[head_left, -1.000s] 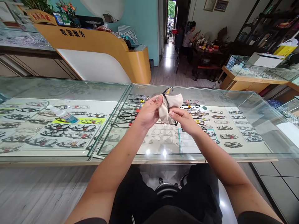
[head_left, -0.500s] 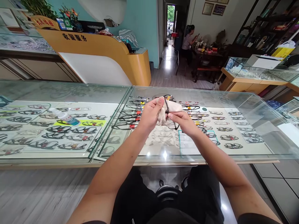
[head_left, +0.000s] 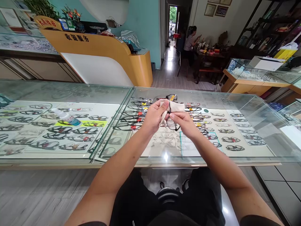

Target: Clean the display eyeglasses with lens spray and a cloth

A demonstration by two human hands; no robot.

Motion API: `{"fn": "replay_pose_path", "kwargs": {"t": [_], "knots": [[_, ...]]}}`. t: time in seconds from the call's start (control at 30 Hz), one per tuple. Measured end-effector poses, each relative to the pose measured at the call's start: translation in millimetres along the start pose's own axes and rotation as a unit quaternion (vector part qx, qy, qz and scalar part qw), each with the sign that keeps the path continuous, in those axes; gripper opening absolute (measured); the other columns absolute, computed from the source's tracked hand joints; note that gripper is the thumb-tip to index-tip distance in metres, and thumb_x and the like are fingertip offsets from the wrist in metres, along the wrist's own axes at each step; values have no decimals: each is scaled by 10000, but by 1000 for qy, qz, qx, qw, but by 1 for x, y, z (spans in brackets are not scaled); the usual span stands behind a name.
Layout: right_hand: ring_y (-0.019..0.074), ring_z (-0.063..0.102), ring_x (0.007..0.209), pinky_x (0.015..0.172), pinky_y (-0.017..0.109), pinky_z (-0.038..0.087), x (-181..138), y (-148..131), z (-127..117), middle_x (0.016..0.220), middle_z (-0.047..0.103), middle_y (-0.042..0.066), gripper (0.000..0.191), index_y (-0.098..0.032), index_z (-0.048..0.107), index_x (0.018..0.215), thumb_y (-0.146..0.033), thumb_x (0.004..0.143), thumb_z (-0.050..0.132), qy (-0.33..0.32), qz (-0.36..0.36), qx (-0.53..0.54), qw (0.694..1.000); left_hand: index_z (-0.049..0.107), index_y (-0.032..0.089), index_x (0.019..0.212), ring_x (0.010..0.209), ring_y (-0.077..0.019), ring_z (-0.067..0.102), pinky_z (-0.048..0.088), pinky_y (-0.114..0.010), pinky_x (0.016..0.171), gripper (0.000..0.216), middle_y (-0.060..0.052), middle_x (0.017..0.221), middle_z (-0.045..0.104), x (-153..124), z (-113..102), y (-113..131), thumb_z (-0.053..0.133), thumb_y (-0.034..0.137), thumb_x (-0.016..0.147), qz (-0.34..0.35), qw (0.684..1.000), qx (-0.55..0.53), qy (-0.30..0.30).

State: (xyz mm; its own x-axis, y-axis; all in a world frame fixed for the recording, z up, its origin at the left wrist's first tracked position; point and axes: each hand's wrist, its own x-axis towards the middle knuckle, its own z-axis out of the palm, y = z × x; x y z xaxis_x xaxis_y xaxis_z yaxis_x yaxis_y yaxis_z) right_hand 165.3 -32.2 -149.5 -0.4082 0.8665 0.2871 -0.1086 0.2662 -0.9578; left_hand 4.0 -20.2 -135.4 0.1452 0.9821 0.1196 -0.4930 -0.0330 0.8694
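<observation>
Over the glass display case (head_left: 150,160) I hold a pair of dark-framed eyeglasses (head_left: 173,125) between both hands. My left hand (head_left: 155,114) is closed on a pale cleaning cloth (head_left: 177,107), thumb on top, with part of the frame wrapped in it. My right hand (head_left: 183,123) pinches the frame's rim from the right, and one lens hangs below the fingers. The far lens side and the fingertips under the cloth are hidden. Beneath my hands, rows of eyeglasses (head_left: 128,126) lie inside the case.
A spray bottle (head_left: 67,117) with a white cap lies or leans on the glass to the left. Beyond the case stand an orange cashier counter (head_left: 138,67) and another showcase (head_left: 258,81). A person (head_left: 190,42) sits at a cluttered table at the back.
My left hand and the cloth have shifted slightly down and right against the eyeglasses. The right hand keeps its pinch with little movement.
</observation>
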Motion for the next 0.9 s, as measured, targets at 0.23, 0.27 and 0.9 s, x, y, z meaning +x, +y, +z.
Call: {"fn": "replay_pose_path", "kwargs": {"t": [0.23,0.27,0.9], "knots": [[222,726,894,935,355,572,0,-2,-3,870,811,29,391,-241,886,938,-611,965,763,25,-11,50,998,678,174,997,474,-90,565,494,-205,455,590,38,643,644,-1,-3,11,1036,542,707,-32,997,-6,-75],[221,725,901,943,353,569,0,-2,-4,863,806,26,377,-244,885,940,-599,970,763,25,-15,56,998,679,175,1031,485,-80,559,506,-198,475,588,48,654,640,-2,-3,12,1056,474,694,-32,996,-7,-83],[236,725,947,992,385,557,9,12,-8,941,819,25,464,-265,873,909,-722,838,840,96,-12,46,994,724,143,1006,639,-135,721,611,-233,632,374,-28,795,752,14,-3,-2,818,504,989,-43,995,-87,17]]}}
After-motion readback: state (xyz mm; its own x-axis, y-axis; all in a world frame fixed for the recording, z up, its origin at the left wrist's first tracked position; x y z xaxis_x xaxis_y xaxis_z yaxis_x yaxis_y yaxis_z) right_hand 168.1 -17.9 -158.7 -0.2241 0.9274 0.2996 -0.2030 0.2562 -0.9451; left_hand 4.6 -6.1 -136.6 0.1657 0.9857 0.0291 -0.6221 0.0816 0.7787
